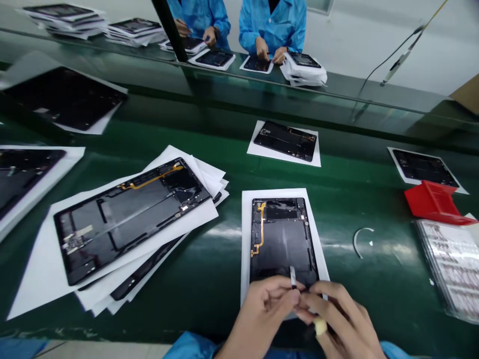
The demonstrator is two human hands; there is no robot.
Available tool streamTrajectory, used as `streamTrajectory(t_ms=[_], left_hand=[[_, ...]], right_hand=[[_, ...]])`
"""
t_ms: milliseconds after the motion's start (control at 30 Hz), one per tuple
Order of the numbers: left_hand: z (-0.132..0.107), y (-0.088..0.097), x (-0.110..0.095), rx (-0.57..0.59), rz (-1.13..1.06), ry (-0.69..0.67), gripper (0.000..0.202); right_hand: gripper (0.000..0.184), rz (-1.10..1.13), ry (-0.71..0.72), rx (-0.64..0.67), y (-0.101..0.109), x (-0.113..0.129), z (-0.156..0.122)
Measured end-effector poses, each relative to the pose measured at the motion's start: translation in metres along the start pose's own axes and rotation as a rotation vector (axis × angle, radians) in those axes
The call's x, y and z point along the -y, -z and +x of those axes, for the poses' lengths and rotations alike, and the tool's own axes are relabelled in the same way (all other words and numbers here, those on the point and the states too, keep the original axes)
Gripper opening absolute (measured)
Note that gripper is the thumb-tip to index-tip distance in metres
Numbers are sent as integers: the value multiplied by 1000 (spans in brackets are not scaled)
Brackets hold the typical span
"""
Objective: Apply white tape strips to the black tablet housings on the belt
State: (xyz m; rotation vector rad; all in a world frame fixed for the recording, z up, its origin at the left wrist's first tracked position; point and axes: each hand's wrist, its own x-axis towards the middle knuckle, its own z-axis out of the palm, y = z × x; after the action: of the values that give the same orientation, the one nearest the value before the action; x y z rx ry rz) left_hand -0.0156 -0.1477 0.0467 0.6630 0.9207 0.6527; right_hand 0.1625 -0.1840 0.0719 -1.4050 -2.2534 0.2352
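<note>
The left hand [262, 311] pinches a thin white strip [293, 277] over the near end of an open black tablet [282, 239]. The tablet lies on a white sheet [246, 234] on the green table [209, 284]. The right hand [342, 321] curls against the left's fingertips; I cannot tell whether it grips the strip. A stack of tablets [127, 214] lies to the left.
</note>
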Motion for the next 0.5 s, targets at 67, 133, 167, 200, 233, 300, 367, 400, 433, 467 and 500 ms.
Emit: streamTrajectory(t_ms=[67, 133, 167, 200, 233, 300, 367, 400, 433, 467, 500], left_hand=[[1, 4, -2, -66, 150, -70, 33], [1, 7, -4, -61, 301, -136, 26], [1, 8, -6, -44, 374, -164, 24], [1, 7, -7, -26, 445, -190, 23], [0, 6, -8, -10, 514, -215, 22], [0, 3, -9, 1, 631, -272, 22], [1, 1, -9, 5, 728, -350, 22], [1, 0, -9, 6, 773, -386, 22], [1, -1, -8, 9, 816, -411, 23], [1, -2, -8, 16, 857, -423, 24], [2, -2, -8, 29, 896, -427, 25]], right_hand=[[28, 41, 20, 13, 4, -6, 11], [31, 63, 36, 40, 7, -11, 20], [33, 76, 46, 65, 7, -13, 23], [35, 86, 58, 86, 7, -14, 24], [37, 88, 66, 102, 7, -15, 24], [38, 68, 80, 112, 8, -16, 22], [38, 18, 101, 99, 10, -16, 18], [38, -18, 118, 96, 11, -17, 16], [39, -62, 140, 97, 13, -17, 15], [40, -112, 168, 99, 14, -17, 15], [42, -166, 198, 99, 14, -16, 14]])
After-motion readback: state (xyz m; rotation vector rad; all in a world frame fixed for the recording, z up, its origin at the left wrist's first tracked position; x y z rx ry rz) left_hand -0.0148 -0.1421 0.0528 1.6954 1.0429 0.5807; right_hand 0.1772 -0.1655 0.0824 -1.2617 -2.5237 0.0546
